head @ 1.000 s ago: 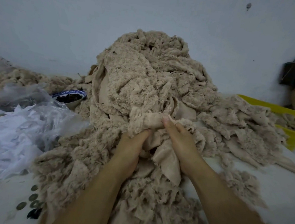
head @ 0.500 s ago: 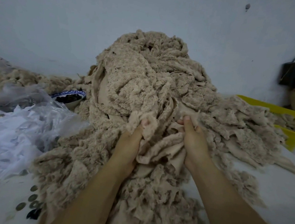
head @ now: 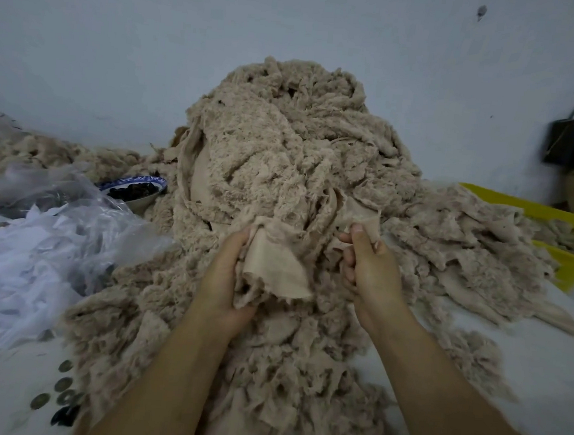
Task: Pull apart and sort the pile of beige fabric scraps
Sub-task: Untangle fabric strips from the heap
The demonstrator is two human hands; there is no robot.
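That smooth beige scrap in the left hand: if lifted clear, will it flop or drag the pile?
Likely floppy: the smooth beige scrap folds and droops over the left hand. Probably light, being thin. It may snag: its frayed lower edge merges into the fabric pile, so neighbours could come along.

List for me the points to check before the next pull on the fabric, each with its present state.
1. Left hand grips the smooth scrap: ok.
2. Right hand pinches the strip: ok.
3. Smooth scrap and strip are separate pieces: cannot tell, the fabric between them is bunched.
4. Strip free of the pile: not ok, its upper end runs into it.
5. Bowl clear of the pile: not ok, scraps lie against it.
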